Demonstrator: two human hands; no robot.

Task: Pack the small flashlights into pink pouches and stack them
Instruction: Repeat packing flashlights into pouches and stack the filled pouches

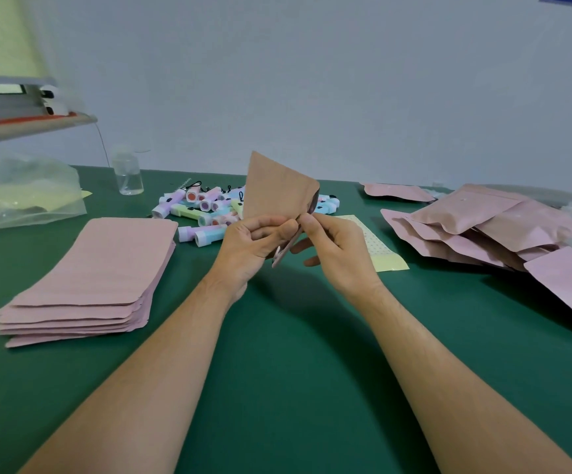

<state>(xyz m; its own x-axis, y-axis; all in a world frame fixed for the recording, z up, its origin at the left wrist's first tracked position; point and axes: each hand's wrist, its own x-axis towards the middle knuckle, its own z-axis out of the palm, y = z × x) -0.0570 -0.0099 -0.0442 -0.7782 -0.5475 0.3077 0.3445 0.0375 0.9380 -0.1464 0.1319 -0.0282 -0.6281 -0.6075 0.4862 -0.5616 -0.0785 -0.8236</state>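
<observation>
L grip & R grip both pinch 1 pink pouch at its near edge, thumbs & forefingers curled on it, other R fingers loose. Pouch is held up off the green surface, tilted, in front of the flashlight pile. Can't tell if anything's inside.

Flat stack of empty pouches lies to the L, and a loose heap of bulging pouches to the R. Yellow sheet sits just under the R grip. Clear bottle & plastic bag are at far L.
</observation>
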